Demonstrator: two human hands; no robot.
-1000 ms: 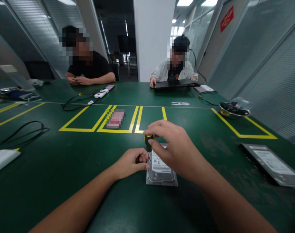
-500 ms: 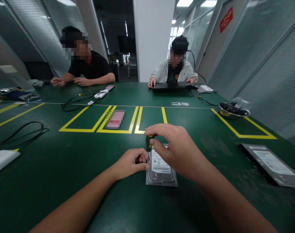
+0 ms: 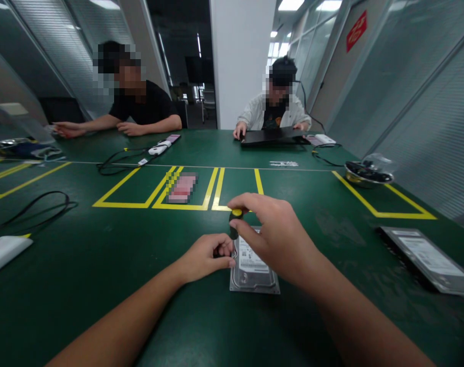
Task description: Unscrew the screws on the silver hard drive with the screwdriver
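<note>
A silver hard drive [image 3: 254, 279] with a white label lies flat on the green table in front of me. My right hand [image 3: 272, 229] grips a short dark screwdriver [image 3: 235, 227] with a yellow cap, between thumb and fingers. The screwdriver stands upright over the drive's left side; its tip is hidden behind my left fingers. My left hand [image 3: 209, 257] is closed at the drive's left edge, fingers curled and thumb against the rim. My right hand covers the drive's upper right part.
A second hard drive [image 3: 426, 260] lies at the right. Beyond it stands a clear bowl [image 3: 369, 173] of dark items. Yellow tape frames [image 3: 182, 207] mark the table, with a pink blurred object [image 3: 183, 187] in one. A white power bank [image 3: 6, 255] lies left. Two co-workers sit opposite, one handling a black panel [image 3: 273, 136].
My right hand has shifted its fingers on the screwdriver, so the yellow cap now shows. My left hand and the drive stay put. The left co-worker's hand has reached further left.
</note>
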